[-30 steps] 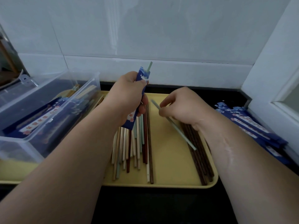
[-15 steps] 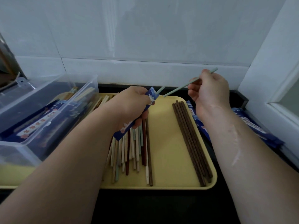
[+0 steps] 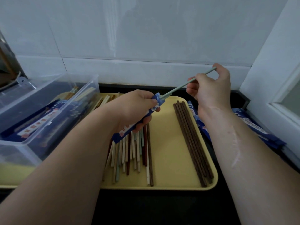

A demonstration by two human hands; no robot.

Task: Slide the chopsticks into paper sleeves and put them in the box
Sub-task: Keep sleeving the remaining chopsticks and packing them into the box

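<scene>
The left hand [image 3: 134,109] has its grip curled round a blue paper sleeve [image 3: 125,129] above the yellow tray [image 3: 167,159], the sleeve's mouth pointing to 2 o'clock. The right hand [image 3: 209,90] pinches a pale green chopstick [image 3: 178,89] — its lower tip sits at the sleeve's mouth. The clear box [image 3: 29,148], holding sleeved pairs, stands at the tray's 9 o'clock; spare sleeves [image 3: 254,129] lie at 3 o'clock.

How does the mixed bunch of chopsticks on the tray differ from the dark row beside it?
The mixed bunch is cream, pale green and red-brown; the dark row is all dark brown. The mixed bunch lies with uneven ends, partly under the left hand; the dark row lies tight, parallel and uncovered. Both lie unsleeved on the yellow tray.
</scene>
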